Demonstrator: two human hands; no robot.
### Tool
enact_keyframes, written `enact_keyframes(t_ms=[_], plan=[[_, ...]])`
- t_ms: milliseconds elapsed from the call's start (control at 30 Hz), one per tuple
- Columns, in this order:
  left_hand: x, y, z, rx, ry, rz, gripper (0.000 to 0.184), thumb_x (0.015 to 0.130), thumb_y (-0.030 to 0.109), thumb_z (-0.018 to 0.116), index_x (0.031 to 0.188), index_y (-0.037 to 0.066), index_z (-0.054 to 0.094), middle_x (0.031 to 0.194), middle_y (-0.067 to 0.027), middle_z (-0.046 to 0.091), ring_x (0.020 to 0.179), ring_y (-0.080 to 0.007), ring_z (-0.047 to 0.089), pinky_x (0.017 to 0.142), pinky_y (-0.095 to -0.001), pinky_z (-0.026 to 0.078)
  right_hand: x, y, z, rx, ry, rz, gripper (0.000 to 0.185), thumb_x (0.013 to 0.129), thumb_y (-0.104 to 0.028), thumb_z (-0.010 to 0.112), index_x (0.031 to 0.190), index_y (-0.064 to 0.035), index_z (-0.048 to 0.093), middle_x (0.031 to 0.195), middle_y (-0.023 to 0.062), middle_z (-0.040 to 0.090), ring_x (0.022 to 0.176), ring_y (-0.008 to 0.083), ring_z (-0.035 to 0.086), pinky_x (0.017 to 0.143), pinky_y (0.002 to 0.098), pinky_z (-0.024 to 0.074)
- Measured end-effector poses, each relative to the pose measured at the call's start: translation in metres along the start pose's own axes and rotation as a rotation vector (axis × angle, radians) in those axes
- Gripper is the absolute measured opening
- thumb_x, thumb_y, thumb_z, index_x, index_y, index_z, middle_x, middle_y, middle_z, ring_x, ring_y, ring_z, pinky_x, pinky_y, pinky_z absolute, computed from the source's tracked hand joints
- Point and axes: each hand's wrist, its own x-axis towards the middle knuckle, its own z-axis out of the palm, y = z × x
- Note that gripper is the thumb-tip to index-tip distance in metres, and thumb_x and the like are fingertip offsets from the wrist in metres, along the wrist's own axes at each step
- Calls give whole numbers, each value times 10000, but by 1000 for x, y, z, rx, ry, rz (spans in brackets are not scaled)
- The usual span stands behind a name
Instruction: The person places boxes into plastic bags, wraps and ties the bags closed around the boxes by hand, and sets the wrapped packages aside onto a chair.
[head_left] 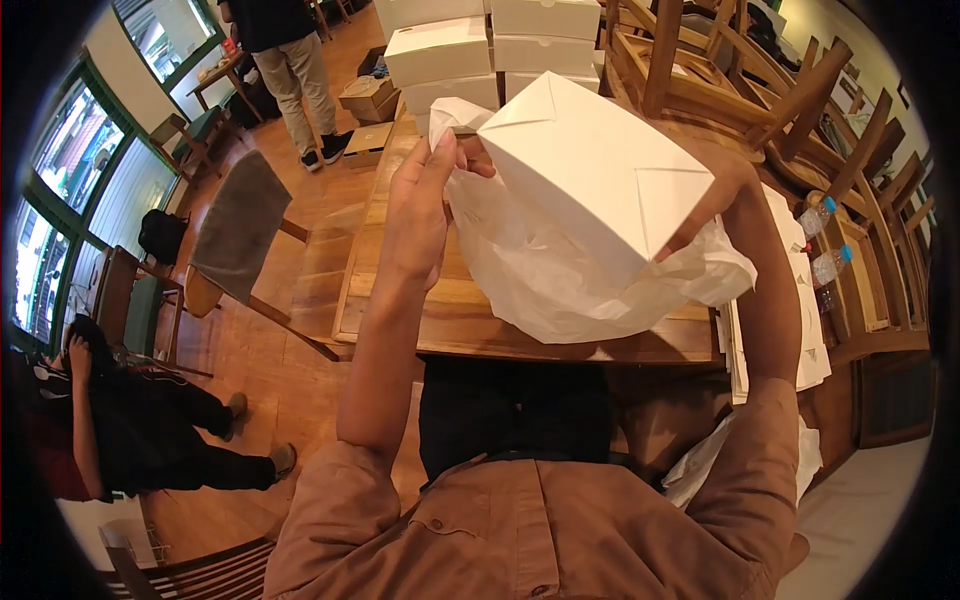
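Note:
A white paper box (pixel 600 160) is tilted above the wooden table (pixel 375 290), partly inside a thin white plastic bag (pixel 540 290). My left hand (pixel 430 190) pinches the edge of the bag to the left of the box. On the other side, my right hand (pixel 715 195) grips the right end of the box; some of its fingers are hidden by the box and the bag. Loose folds of the bag hang below the box, down toward the table's front edge.
White boxes (pixel 440 50) are stacked at the back of the table. Flat white card pieces (pixel 775 310) lie to the right, near bottles with blue caps (pixel 832 262). Upturned wooden chairs (pixel 740 90) crowd the far right. A chair (pixel 240 225) and two people are to the left.

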Motion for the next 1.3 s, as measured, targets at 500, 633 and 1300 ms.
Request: enact_keyframes(t_ms=[500, 633, 1300], plan=[[2, 1, 22, 5, -4, 50, 306, 1045, 317, 543, 1108, 32, 636, 986, -29, 661, 843, -70, 520, 803, -239, 443, 1, -11, -1, -558, -241, -70, 1264, 548, -284, 946, 1542, -15, 214, 1480, 204, 422, 1353, 317, 450, 1129, 400, 358], [3, -6, 21, 132, -7, 111, 272, 1056, 294, 517, 1088, 42, 615, 1140, -69, 681, 851, -82, 520, 811, -239, 462, 12, -16, 13, -426, -273, 257, 1289, 510, -344, 916, 1530, 4, 209, 1535, 219, 312, 1397, 359, 390, 1140, 413, 338], [-18, -10, 41, 180, 13, 307, 221, 1011, 207, 633, 1098, 5, 612, 937, 4, 605, 826, -31, 548, 661, -199, 473, 52, -44, 62, -864, -357, 794, 1446, 524, -582, 855, 1573, 33, 73, 1133, 300, 653, 1004, 399, 674, 871, 416, 541]])
